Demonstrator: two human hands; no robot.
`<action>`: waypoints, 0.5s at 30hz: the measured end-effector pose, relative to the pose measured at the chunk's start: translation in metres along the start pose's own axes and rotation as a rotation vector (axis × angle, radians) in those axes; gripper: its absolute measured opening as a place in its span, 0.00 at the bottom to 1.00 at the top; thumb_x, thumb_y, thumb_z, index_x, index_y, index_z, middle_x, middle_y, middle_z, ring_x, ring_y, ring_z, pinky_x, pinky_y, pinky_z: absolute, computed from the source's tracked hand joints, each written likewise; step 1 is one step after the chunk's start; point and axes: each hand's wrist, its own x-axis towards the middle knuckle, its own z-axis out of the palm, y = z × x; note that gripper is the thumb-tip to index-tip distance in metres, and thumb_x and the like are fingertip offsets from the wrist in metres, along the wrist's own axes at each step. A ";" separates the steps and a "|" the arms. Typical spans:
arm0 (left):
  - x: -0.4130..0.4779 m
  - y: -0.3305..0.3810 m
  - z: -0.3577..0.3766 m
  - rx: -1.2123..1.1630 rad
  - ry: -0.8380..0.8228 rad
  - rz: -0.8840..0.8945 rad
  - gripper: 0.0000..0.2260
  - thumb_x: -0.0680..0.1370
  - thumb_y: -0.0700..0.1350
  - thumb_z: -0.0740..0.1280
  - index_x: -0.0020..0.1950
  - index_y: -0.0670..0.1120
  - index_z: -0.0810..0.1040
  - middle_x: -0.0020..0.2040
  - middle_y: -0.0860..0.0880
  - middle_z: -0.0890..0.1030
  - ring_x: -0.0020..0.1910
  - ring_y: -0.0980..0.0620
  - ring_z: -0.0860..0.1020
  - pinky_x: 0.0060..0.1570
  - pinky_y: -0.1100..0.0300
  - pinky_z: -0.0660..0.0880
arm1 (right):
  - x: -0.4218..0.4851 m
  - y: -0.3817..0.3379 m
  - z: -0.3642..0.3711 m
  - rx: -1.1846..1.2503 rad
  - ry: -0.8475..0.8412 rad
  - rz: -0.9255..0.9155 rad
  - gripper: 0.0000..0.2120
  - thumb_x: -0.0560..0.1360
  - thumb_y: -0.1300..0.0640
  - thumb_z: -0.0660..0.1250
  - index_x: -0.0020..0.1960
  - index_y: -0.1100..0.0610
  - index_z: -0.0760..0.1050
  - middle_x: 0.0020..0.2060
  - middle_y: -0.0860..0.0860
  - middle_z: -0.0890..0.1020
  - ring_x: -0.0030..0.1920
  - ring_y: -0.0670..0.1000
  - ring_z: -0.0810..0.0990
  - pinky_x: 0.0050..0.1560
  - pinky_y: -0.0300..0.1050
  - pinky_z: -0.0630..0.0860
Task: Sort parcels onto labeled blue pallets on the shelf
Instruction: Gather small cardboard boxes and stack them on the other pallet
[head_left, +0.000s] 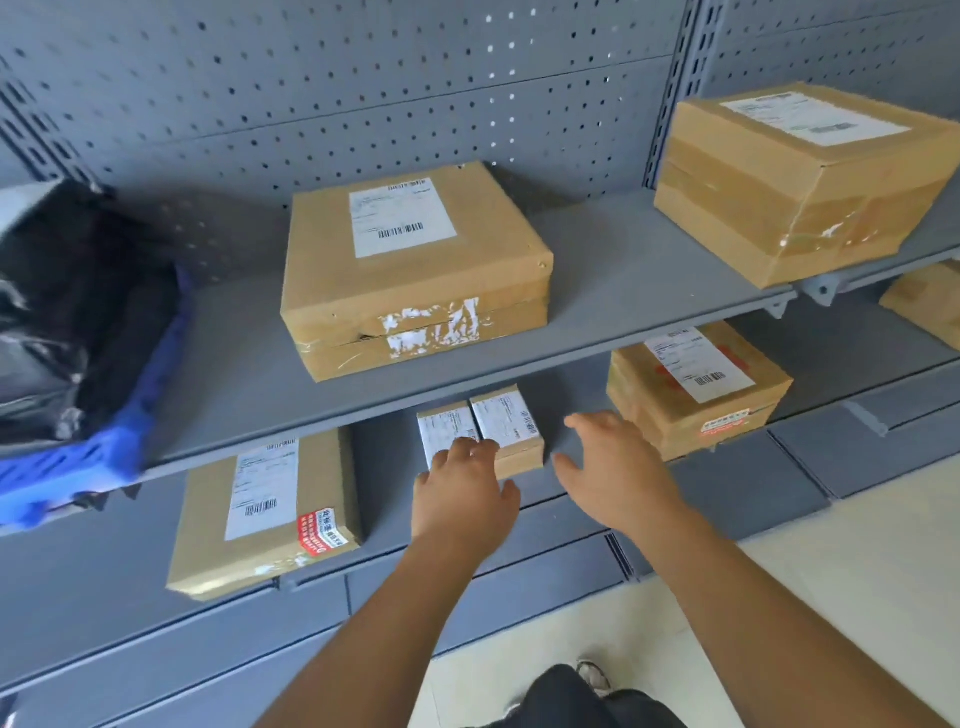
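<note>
Two small parcels (501, 421) are noted side by side and touching on the lower shelf (384, 483), their far ends tucked under the front edge of the upper shelf (623, 291). The left hand (462, 493) is laid on the near end of the left one, with fingers lightly bent over its top edge and the thumb splayed toward the neighbour's front; no closed grip is made out. The right hand (618, 467) is held released with fingers spread. It is poised over bare shelf between the small parcels and a labelled carton (696, 395) close on the right, and touches neither. Left of the small parcels, apart from them, a flat carton (265, 514) with a red sticker is placed overhanging the shelf's front edge. On the upper shelf a broad carton (415, 265) is set directly above the small parcels (torn white tape on its front), and a heavily taped carton (800, 176) sits further right. A blue pallet (104, 457) at the upper shelf's left end is loaded with black bags (78, 312). Grey pegboard (311, 93) is seen behind.
</note>
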 end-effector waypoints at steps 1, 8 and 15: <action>0.004 -0.004 0.003 0.001 -0.006 -0.032 0.21 0.80 0.56 0.63 0.72 0.54 0.72 0.70 0.51 0.74 0.67 0.46 0.74 0.64 0.47 0.71 | 0.009 -0.002 0.005 -0.008 -0.016 -0.019 0.20 0.79 0.45 0.64 0.67 0.54 0.74 0.61 0.54 0.79 0.62 0.58 0.76 0.58 0.54 0.77; 0.039 -0.013 0.022 0.010 -0.035 -0.236 0.22 0.80 0.58 0.61 0.73 0.53 0.70 0.69 0.49 0.73 0.67 0.45 0.73 0.62 0.47 0.70 | 0.066 -0.002 0.038 -0.023 -0.151 -0.124 0.20 0.80 0.44 0.62 0.67 0.54 0.72 0.61 0.53 0.78 0.61 0.58 0.75 0.55 0.53 0.77; 0.065 -0.022 0.055 -0.026 -0.045 -0.371 0.25 0.81 0.59 0.58 0.76 0.51 0.63 0.73 0.47 0.70 0.69 0.43 0.69 0.63 0.45 0.69 | 0.106 0.000 0.067 -0.040 -0.249 -0.165 0.23 0.79 0.42 0.62 0.68 0.55 0.70 0.64 0.55 0.75 0.63 0.61 0.74 0.58 0.53 0.76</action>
